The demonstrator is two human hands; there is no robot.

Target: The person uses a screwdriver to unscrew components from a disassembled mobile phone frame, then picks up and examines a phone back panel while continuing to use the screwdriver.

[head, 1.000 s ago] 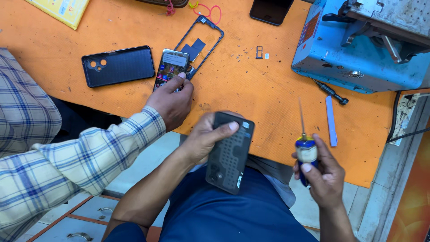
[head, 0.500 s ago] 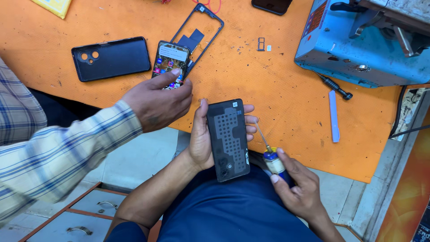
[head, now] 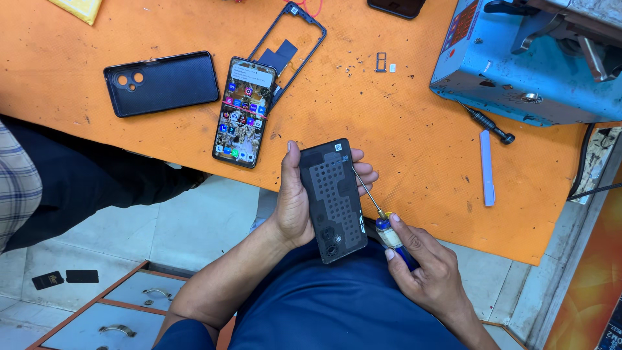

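The left hand (head: 295, 204) grips the dark, hole-dotted phone back (head: 332, 198) over the lap, and the right hand (head: 421, 266) holds a thin blue-handled screwdriver (head: 382, 220) whose tip might slip and scratch it.

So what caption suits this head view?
Left hand grips a dark phone while right hand angles a screwdriver against its edge.

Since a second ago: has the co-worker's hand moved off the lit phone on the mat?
Yes. It was touching the lit phone beside the black case; now it has withdrawn left, only a plaid sleeve at the frame edge.
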